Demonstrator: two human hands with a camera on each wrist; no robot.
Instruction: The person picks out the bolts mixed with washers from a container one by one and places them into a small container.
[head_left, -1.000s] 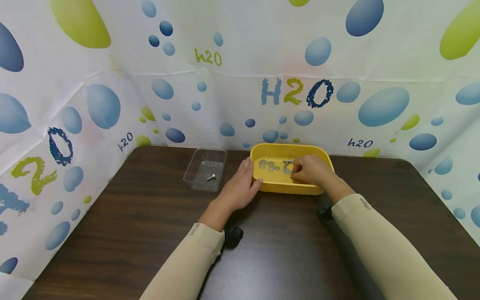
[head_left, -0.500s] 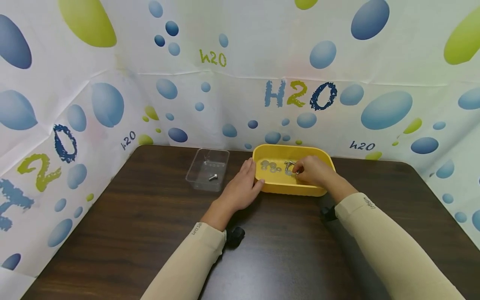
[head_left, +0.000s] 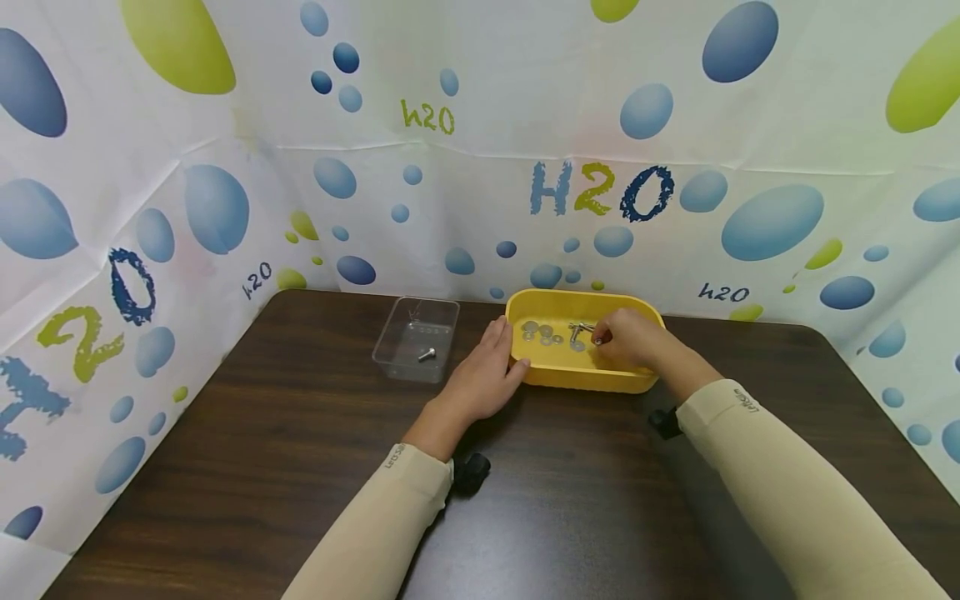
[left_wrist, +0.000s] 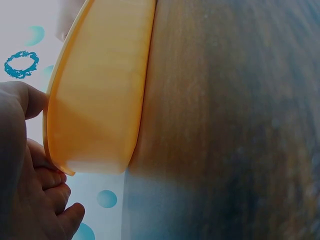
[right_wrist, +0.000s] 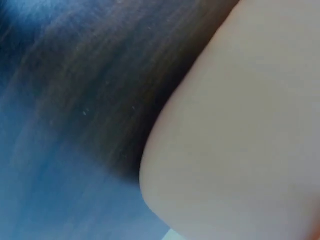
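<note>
My left hand (head_left: 483, 371) rests against the left end of a yellow plastic tray (head_left: 588, 379), its fingers straight along the side and the thumb at the front rim. In the left wrist view the thumb (left_wrist: 34, 101) touches the rim. Inside the tray, my right hand (head_left: 633, 337) pinches a small shiny metal piece (head_left: 597, 341), mostly covered by the fingertips. A few bolts (head_left: 576, 333) lie just left of those fingertips, with a washer (head_left: 577, 347) beside them. Several more washers (head_left: 546, 331) sit in the tray's left half. The right wrist view shows no fingers.
A clear plastic box (head_left: 390, 367) stands left of the tray with one bolt (head_left: 427, 354) in it. Both containers are near the back edge of a dark wooden table (head_left: 300, 433). A patterned white curtain (head_left: 480, 225) hangs behind and along the sides.
The right hand has shifted slightly right inside the tray, away from the bolts, with the small metal piece at its fingertips. The left hand stays on the tray.
</note>
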